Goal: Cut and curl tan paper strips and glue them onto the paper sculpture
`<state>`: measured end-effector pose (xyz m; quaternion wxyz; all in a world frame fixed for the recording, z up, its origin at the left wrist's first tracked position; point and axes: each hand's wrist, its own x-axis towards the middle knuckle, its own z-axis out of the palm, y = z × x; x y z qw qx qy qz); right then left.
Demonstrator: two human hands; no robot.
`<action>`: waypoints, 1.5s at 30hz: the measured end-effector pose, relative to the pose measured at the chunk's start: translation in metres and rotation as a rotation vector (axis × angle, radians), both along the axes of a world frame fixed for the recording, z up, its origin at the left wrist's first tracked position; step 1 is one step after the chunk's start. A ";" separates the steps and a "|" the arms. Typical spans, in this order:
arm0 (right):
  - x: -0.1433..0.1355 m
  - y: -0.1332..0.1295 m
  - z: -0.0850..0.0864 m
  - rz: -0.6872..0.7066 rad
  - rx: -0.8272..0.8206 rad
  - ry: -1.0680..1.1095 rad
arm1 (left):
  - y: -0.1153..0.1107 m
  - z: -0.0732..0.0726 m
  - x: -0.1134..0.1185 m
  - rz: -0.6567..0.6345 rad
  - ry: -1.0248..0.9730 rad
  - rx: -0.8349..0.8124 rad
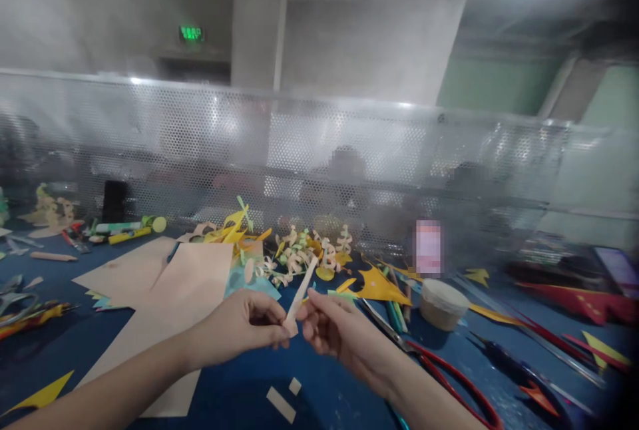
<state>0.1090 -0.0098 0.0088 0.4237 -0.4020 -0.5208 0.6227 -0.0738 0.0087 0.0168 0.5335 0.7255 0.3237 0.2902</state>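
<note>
A narrow, pale peach paper strip (305, 283) slants upward between my two hands, its lower end bent or folded. My left hand (244, 322) pinches that lower end between thumb and fingers. From the other side, my right hand (337, 327) grips the strip's edge, fingers curled. Two small peach paper scraps (281, 405) lie on the blue table (249, 383) below the hands. Large peach paper sheets (194, 283) spread under and beyond my left forearm. Red-handled scissors (449, 377) rest partly hidden beneath my right forearm.
Curled paper strips (294, 250) and orange paper (382, 285) are heaped beyond my hands. To the right are a tape roll (443, 303) and a dark blue-handled tool (504, 353). Markers (130, 235) lie at the far left. A perforated metal screen (210, 124) borders the table's back.
</note>
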 end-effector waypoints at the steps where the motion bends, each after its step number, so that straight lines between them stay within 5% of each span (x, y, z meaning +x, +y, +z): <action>1: 0.002 -0.001 0.007 -0.038 0.115 0.008 | 0.001 0.006 0.001 0.014 0.006 0.009; 5: 0.009 -0.010 0.032 -0.237 0.621 -0.226 | 0.002 0.036 0.007 0.034 0.039 0.043; 9: 0.013 -0.024 0.052 -0.354 0.962 -0.502 | -0.007 0.067 0.019 0.040 0.064 0.079; 19: 0.015 -0.031 0.094 -0.417 1.058 -0.663 | -0.022 0.123 0.025 -0.007 0.155 0.345; 29: 0.008 -0.018 0.111 -0.265 1.032 -0.712 | -0.007 0.118 0.009 -0.034 0.008 0.233; 33: 0.003 -0.013 0.112 -0.240 0.904 -0.696 | 0.001 0.118 0.003 -0.055 -0.003 0.224; 40: 0.004 -0.007 0.111 -0.009 0.654 -0.316 | 0.007 0.119 0.000 -0.127 -0.111 0.378; 45: 0.004 -0.011 0.113 0.022 0.634 -0.172 | 0.009 0.117 0.003 -0.160 -0.149 0.213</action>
